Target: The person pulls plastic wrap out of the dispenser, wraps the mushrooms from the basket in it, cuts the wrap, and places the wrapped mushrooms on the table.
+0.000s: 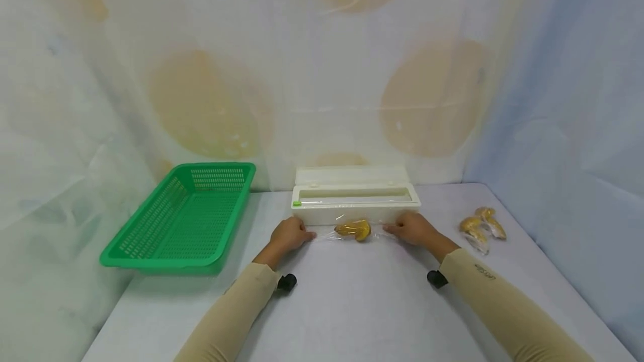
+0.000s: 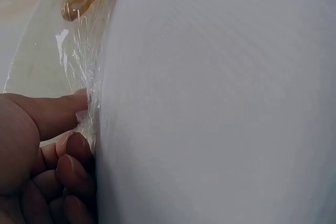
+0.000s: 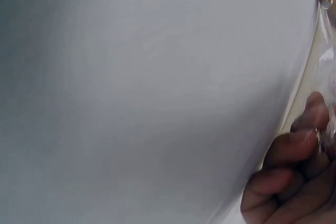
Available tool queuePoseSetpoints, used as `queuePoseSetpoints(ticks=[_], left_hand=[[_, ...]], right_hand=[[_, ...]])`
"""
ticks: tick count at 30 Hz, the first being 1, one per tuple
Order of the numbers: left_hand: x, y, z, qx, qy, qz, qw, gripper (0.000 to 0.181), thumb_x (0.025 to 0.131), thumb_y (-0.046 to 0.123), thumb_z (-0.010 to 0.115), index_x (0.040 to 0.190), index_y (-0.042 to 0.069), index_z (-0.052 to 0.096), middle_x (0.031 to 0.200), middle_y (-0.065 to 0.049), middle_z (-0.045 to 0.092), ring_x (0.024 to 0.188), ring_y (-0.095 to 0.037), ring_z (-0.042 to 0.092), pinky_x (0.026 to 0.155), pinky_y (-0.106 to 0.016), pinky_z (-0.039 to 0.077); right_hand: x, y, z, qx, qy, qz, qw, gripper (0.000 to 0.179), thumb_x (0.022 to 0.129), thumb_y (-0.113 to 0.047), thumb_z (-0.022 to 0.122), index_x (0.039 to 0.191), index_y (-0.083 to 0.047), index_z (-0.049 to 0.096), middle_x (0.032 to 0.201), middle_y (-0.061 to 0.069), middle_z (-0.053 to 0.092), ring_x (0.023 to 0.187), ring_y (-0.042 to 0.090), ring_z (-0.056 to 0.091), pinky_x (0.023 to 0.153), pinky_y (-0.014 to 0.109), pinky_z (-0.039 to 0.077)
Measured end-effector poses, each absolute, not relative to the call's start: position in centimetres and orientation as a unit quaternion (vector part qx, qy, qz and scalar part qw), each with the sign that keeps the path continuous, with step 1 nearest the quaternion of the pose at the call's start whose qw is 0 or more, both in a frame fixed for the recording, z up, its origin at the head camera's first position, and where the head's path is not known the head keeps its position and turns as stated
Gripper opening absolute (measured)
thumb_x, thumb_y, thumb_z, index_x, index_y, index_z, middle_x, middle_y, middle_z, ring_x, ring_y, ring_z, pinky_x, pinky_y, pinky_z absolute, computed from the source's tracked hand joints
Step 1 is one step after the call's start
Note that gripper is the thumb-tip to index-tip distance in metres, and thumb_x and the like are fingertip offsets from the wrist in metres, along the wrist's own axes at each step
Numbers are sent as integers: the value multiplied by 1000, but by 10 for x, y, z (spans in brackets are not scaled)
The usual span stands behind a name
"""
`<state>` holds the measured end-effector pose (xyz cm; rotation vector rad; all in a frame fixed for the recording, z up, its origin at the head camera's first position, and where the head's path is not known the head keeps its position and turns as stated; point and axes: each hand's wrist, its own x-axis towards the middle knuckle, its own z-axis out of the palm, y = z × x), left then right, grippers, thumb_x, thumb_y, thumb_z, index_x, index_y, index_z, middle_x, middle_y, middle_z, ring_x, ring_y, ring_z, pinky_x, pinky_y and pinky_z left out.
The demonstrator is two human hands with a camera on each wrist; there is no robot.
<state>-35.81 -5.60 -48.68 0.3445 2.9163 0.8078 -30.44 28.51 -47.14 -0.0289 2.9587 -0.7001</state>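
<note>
My left hand [image 1: 290, 234] pinches one end of a strip of clear cling film [image 2: 79, 61] between thumb and fingers, the other fingers curled in. At the opposite end my right hand [image 1: 416, 229] grips the film with bent fingers. Between the hands lies a curved yellow-brown item [image 1: 354, 229], with shiny film over it. Just behind it stands a white cling film dispenser [image 1: 322, 217], its lid [image 1: 352, 174] raised and a small green slider [image 1: 297, 203] at the left end. Film runs down its front face, and both hands are close against that face.
A green plastic basket [image 1: 233, 233] stands at the left of the white table [image 1: 352, 300]. Toward the right edge lie two similar yellow-brown items [image 1: 473, 228] wrapped in film. Patterned sheeting [image 1: 322, 99] hangs behind the table and along both sides.
</note>
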Motion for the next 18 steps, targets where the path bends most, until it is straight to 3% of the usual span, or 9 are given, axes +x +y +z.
queuePoseSetpoints(ticks=[10,18], left_hand=[[-360,-60,-488,97,936,334,56,35,84,41,75,82,10,59,73,-3,59,68,-18,53,57,-30,43],[-357,-73,-487,73,895,439,42,36,84,42,75,83,8,62,74,-3,60,66,-18,53,56,-29,42]], right_hand=[[-298,298,-461,-19,967,-255,22,44,91,-52,62,72,-13,61,65,-1,52,61,15,46,55,30,38],[-288,299,-441,-30,963,-266,-41,38,93,-44,64,77,-9,62,69,1,53,65,18,46,56,31,38]])
